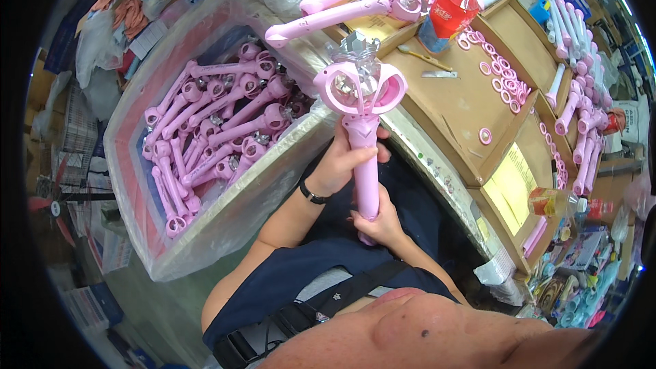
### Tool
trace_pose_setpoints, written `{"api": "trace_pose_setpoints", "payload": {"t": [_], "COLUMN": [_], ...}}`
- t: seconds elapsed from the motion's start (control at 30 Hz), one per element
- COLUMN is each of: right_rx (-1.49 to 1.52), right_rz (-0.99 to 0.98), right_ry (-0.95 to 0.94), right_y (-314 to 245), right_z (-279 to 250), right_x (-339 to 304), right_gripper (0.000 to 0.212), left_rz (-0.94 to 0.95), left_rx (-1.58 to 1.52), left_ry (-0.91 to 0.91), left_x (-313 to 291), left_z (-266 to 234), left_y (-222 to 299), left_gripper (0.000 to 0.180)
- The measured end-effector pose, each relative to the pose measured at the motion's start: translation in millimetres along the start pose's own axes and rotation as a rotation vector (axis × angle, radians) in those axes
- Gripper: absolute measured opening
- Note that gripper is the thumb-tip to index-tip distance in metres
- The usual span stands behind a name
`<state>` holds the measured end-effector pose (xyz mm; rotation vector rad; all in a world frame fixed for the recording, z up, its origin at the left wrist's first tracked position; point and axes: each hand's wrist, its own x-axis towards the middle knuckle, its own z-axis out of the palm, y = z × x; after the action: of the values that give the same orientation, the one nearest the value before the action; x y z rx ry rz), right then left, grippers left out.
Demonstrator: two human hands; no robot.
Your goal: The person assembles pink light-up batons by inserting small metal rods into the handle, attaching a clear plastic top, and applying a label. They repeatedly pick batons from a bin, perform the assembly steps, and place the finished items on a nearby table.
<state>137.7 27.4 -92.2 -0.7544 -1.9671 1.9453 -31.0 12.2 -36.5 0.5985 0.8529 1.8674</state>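
Note:
A pink toy wand (367,184) stands upright in front of me, its ringed head topped by a clear, faceted crown-like piece. Around its upper handle, just below the head, my left hand (337,164) is closed; a dark band circles that wrist. Lower down, my right hand (384,220) grips the handle near its bottom end. Both hands partly hide the handle. Beyond the wand's head, another pink wand (328,20) lies across the workbench edge, beside similar ones.
At left stands a plastic-lined bin (222,227) heaped with pink wands (205,113). Cardboard trays (437,106) on the right bench hold loose pink rings (502,78) and a yellow sheet (509,181). A red-labelled bottle (451,14) stands there; pink and white handles (577,41) pile up farther right.

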Motion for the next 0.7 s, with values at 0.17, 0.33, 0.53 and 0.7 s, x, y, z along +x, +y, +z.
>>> {"api": "trace_pose_setpoints", "payload": {"t": [0.17, 0.33, 0.53, 0.7], "right_rx": [-0.128, -0.115, -0.01, 0.157], "right_rz": [-0.024, -0.043, 0.046, 0.004], "right_ry": [-0.042, -0.002, -0.014, -0.116], "right_y": [-3, -5, -4, 2], "right_z": [-4, -4, -4, -8], "right_x": [-2, -1, -4, -2], "right_gripper": [0.068, 0.068, 0.066, 0.066], "left_rz": [0.192, 0.209, -0.058, -0.07], "left_rx": [-0.142, 0.104, -0.01, 0.042], "left_ry": [-0.011, 0.115, 0.029, 0.011], "left_x": [27, 22, -6, -7], "left_z": [-15, -5, -1, -2], "left_y": [32, 17, -16, -14], "left_gripper": [0.068, 0.07, 0.04, 0.054]}}
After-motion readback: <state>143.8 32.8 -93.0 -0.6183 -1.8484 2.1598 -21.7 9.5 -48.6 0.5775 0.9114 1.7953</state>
